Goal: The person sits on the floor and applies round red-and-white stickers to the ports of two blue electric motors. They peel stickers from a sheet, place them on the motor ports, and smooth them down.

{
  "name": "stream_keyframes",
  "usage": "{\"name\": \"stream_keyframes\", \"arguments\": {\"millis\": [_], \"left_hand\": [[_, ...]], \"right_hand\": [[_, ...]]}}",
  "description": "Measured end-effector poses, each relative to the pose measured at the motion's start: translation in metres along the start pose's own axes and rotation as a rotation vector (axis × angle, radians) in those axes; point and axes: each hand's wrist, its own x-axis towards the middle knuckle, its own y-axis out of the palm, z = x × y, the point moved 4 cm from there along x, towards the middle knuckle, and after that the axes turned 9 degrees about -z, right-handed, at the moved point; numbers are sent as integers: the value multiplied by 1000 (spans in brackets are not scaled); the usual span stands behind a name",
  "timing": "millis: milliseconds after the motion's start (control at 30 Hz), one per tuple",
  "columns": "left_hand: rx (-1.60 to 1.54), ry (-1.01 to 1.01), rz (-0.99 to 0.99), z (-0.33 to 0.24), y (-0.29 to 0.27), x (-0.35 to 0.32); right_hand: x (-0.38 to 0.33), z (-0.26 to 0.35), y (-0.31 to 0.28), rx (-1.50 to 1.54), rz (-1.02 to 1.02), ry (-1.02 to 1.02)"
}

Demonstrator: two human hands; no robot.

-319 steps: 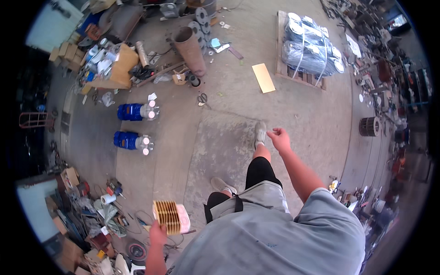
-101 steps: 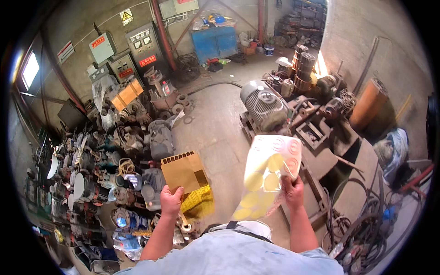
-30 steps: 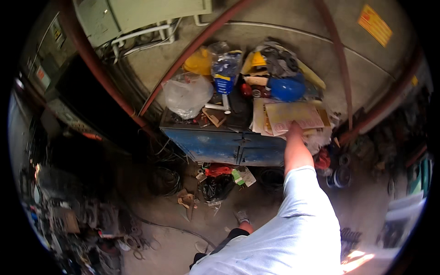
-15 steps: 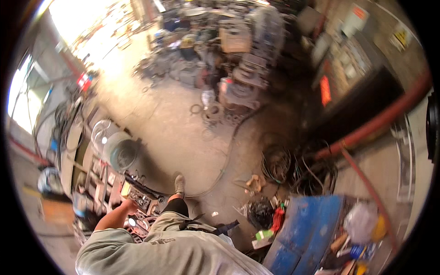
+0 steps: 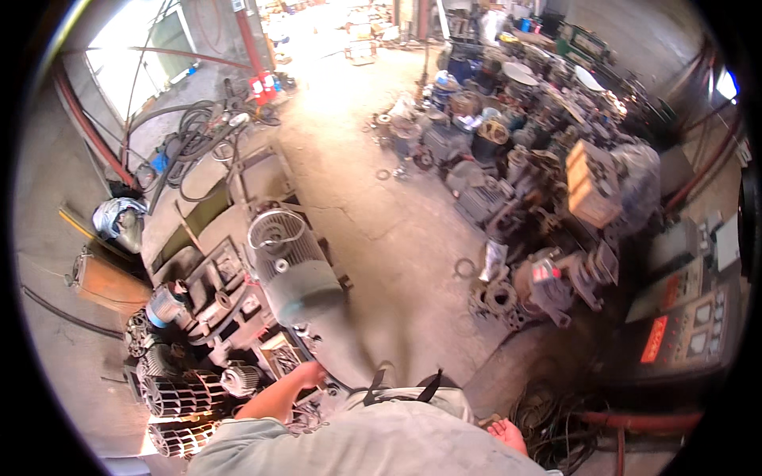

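Head view: right hand [image 5: 506, 435] half-hidden.

A cracked, dusty concrete floor [image 5: 397, 230] runs up the middle of a cluttered workshop, washed out by strong daylight from the open doorway at its far end. Left of that floor strip, a large grey finned electric motor [image 5: 292, 266] lies among metal frames, with coiled black hoses [image 5: 194, 131] and a red pillar [image 5: 252, 47] beyond it near a bright window [image 5: 147, 55]. Right of the strip stand heaps of old grey motors and machine parts [image 5: 508, 166], and nearer, a dark control cabinet with red panels [image 5: 683, 317].
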Motion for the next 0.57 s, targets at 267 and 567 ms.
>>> {"name": "stream_keyframes", "arguments": {"millis": [267, 567], "left_hand": [[-653, -267, -566, 11, -258, 222], [-558, -658, 204, 156, -265, 297]], "right_hand": [[23, 214, 371, -987, -256, -138], [197, 444, 953, -1040, -28, -283]]}}
